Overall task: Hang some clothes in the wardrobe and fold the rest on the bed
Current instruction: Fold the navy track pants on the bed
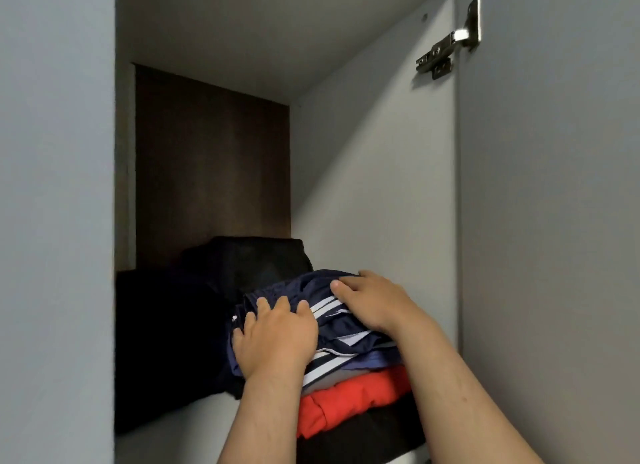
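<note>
Head: navy garment (341, 320) under both hands.

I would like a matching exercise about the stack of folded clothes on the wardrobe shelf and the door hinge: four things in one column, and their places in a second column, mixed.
Things
1. navy striped garment
2. red garment
3. black garment
4. metal hinge

Places
A. bottom of the stack
B. upper right, on the wardrobe door
C. top of the stack, under both hands
D. middle of the stack

Pairs: 1-C, 2-D, 3-A, 4-B. The left hand and the right hand both rest on the navy garment.
</note>
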